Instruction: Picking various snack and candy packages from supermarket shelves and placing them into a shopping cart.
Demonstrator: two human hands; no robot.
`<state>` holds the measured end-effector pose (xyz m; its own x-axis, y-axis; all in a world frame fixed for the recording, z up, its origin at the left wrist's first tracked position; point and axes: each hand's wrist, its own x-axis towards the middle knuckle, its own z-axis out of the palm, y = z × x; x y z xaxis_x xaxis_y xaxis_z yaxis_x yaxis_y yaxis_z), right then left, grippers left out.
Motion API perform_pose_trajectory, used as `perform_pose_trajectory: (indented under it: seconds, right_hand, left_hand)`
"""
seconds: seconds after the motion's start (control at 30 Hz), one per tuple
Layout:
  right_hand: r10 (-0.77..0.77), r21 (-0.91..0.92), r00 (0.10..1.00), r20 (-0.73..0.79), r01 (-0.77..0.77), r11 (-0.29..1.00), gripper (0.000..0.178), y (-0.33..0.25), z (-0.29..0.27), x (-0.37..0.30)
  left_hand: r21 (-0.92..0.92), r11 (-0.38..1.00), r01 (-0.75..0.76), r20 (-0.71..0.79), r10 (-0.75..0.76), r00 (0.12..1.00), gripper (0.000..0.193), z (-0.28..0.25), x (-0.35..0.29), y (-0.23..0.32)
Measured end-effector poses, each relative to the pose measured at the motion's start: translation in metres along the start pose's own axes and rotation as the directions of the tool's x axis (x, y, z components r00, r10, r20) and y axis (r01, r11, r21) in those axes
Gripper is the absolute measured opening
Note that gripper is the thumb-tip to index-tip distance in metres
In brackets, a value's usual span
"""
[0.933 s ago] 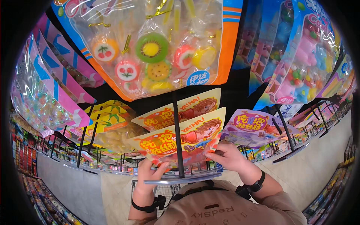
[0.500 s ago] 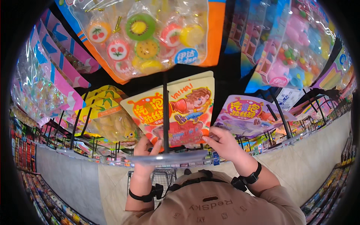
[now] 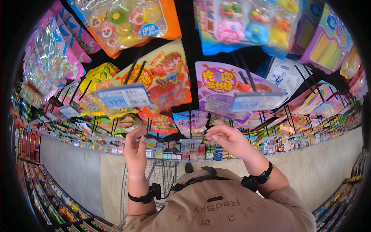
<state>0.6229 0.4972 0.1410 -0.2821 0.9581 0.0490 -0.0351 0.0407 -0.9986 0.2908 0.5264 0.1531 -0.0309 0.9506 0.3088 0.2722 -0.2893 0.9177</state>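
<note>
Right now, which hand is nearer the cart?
The left hand: it shows just above the cart in the picture. The right hand is farther off, up and to the cart's right.

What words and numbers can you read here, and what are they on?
I won't copy any words or numbers, but here's where they are:
Yellow-and-red packet: large, clear lettering.
Purple packet: big yellow lettering.
Lollipop bag: white lettering on a blue oval.
Brown shirt: dark lettering.
Left price tag: numbers and a barcode; smaller print blurred.
Right price tag: too blurred to read.
Small lower packets: mostly too small to read.
</note>
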Motion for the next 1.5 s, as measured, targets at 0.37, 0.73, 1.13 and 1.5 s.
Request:
perform_pose_trajectory:
  seconds: [0.37,0.73,1.13,1.5]
  right_hand:
    - [0.138,0.163,0.975,0.177,-0.167,0.972,0.017,0.040,-0.021,-0.078]
    - [0.230,0.153,0.926,0.299,-0.284,0.946,0.018,0.064,-0.005,-0.135]
    - [0.268,0.099,0.961,0.071,-0.274,0.957,0.016,0.061,0.021,-0.244]
    - [0.400,0.099,0.897,-0.185,-0.388,0.916,0.017,0.058,0.082,-0.407]
  left_hand:
    - [0.123,0.970,0.210,-0.227,-0.179,0.957,0.022,-0.007,-0.150,0.013]
    - [0.088,0.903,0.420,-0.363,-0.363,0.858,0.019,-0.033,-0.272,0.009]
    - [0.181,0.855,0.486,-0.292,-0.425,0.857,0.019,-0.093,-0.376,-0.056]
    - [0.214,0.649,0.730,-0.190,-0.706,0.682,0.032,-0.130,-0.521,-0.196]
